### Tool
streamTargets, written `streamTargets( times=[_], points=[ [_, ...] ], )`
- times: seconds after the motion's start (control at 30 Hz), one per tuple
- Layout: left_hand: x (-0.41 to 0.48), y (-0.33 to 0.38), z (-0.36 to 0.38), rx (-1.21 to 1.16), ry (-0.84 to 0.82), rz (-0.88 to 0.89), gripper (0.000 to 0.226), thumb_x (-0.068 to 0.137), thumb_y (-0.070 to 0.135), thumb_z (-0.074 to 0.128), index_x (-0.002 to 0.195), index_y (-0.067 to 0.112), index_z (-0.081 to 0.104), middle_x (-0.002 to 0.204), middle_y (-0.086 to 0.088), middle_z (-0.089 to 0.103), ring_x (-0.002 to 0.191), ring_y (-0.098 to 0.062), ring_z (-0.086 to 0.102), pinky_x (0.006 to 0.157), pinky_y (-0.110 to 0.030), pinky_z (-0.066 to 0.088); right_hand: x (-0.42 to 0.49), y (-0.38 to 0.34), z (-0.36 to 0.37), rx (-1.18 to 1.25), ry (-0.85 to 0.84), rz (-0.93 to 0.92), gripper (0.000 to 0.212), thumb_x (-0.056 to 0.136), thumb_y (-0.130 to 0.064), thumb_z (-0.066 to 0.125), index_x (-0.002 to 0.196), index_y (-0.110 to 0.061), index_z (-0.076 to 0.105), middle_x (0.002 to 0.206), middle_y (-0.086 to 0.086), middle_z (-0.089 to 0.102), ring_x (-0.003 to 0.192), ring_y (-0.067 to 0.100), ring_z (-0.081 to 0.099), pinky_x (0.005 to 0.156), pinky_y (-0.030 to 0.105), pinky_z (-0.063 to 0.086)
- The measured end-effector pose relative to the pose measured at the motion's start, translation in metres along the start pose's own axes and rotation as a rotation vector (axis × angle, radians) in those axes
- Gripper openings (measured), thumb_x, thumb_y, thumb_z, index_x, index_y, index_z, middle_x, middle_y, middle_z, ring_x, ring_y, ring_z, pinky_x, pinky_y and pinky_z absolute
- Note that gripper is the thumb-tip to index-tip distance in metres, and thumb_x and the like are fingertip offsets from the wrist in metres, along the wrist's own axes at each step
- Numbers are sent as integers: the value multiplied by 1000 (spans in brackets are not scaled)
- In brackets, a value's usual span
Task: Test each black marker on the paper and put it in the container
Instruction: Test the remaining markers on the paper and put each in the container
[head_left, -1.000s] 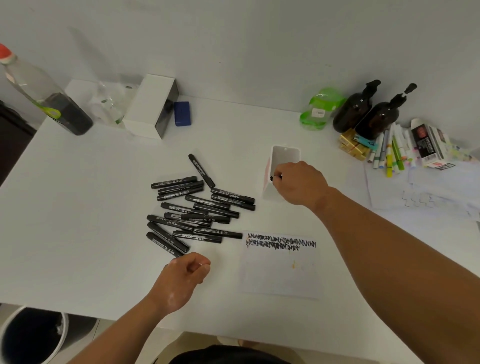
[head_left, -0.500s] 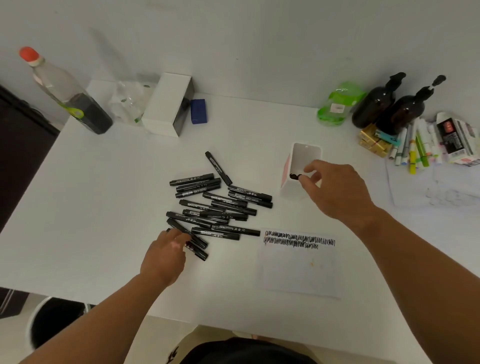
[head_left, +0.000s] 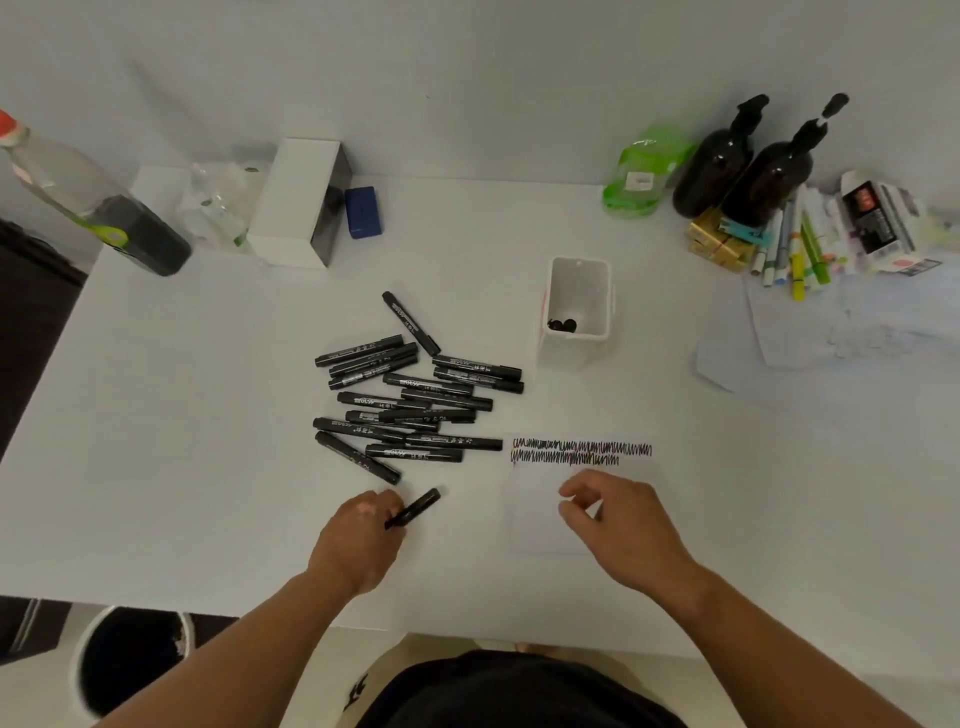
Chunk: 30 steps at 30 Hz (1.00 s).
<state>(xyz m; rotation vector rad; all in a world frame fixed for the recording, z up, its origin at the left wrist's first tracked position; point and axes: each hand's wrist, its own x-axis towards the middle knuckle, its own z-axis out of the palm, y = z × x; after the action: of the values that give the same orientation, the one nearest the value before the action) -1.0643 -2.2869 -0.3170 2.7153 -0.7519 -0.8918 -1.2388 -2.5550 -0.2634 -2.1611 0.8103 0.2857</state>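
Right hand (head_left: 621, 525) back from container (head_left: 571, 353), now over paper (head_left: 535, 519), fingers loosely spread, empty. Left hand (head_left: 358, 540) fingers now pinch marker (head_left: 415, 508) from pile (head_left: 415, 400). Next test likely starts.

The left grip (head_left: 358, 540) holds one marker (head_left: 415, 509) low over the tabletop (head_left: 182, 441), its free end pointing away and to the right. Straight beyond this grip lies the heap of markers (head_left: 415, 405), some crossing over others. The right grip (head_left: 618, 519) is over the near part of the paper (head_left: 535, 525), which lies just right of the heap. Well beyond the right grip stands the container (head_left: 563, 353), with marker ends (head_left: 562, 326) in its near left corner. Far beyond the left grip, a box (head_left: 296, 202) sits by the wall.
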Motion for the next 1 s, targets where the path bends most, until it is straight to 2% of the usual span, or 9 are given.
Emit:
streamTargets(
  times=[0.2, 0.27, 0.33, 0.4, 0.57, 0.67, 0.8, 0.87, 1.0],
  points=[
    [-13, 61, -2, -473, -169, -161, 10, 85, 20, 73, 87, 21, 63, 82, 6, 68, 72, -11, 62, 64, -22, 46, -11, 10, 12, 139, -114, 79, 5, 93, -35, 71, 96, -39, 70, 87, -17, 72, 78, -5, 63, 73, 12, 45],
    [-18, 82, -6, -700, -243, -174, 9, 82, 12, 73, 88, 12, 66, 78, -5, 71, 69, -15, 65, 69, -35, 55, -15, 12, 12, 178, -181, 81, 11, 92, -39, 72, 102, -39, 69, 94, -17, 72, 80, -3, 64, 75, 12, 46],
    [-21, 100, -12, -916, -303, -180, 17, 78, 4, 73, 94, 5, 67, 85, -17, 73, 75, -22, 69, 76, -41, 58, -20, 13, 12, 207, -262, 67, 26, 91, -46, 71, 115, -41, 63, 108, -18, 70, 93, -2, 64, 79, 13, 46],
    [-24, 115, -17, -1099, -355, -198, 27, 72, 1, 77, 97, 4, 66, 98, -22, 73, 87, -28, 72, 77, -35, 59, -24, 13, 11, 277, -334, 59, 32, 92, -48, 71, 120, -43, 56, 116, -17, 68, 102, -1, 64, 84, 16, 46],
    [-27, 134, -21, -1442, -399, -183, 25, 81, 1, 76, 105, 4, 68, 103, -20, 72, 96, -32, 71, 81, -35, 57, -29, 16, -1, 649, -249, 58, 15, 98, -18, 68, 111, -25, 69, 90, 4, 77, 77, 17, 71, 74, 32, 57],
    [-23, 133, -24, -1259, -238, -88, 19, 84, 2, 75, 101, 10, 71, 100, -11, 73, 91, -22, 69, 80, -33, 57, -29, 24, -10, 683, -190, 47, 23, 97, -11, 69, 111, -29, 75, 82, 1, 76, 72, 11, 68, 71, 27, 56],
    [-21, 137, -22, -329, -134, 420, 18, 96, 27, 64, 114, 25, 66, 96, 10, 68, 85, -6, 60, 78, -16, 46, -29, 30, -21, 703, -163, 43, 25, 93, -12, 73, 105, -33, 78, 81, 1, 76, 71, 12, 68, 69, 26, 55],
    [-22, 149, -17, -215, -171, 553, 24, 103, 31, 50, 122, 22, 61, 99, 6, 65, 84, -8, 55, 73, -14, 42, -29, 28, -24, 789, -143, 49, 18, 87, -18, 74, 99, -30, 80, 78, 4, 75, 69, 14, 67, 67, 26, 55],
    [-21, 169, -7, -212, -208, 559, 25, 107, 37, 36, 111, 20, 53, 90, 1, 61, 77, -17, 54, 67, -28, 41, -25, 20, -22, 985, -141, 78, 21, 79, -35, 77, 91, -18, 75, 69, 6, 63, 63, 17, 58, 57, 29, 46]
  ],
)
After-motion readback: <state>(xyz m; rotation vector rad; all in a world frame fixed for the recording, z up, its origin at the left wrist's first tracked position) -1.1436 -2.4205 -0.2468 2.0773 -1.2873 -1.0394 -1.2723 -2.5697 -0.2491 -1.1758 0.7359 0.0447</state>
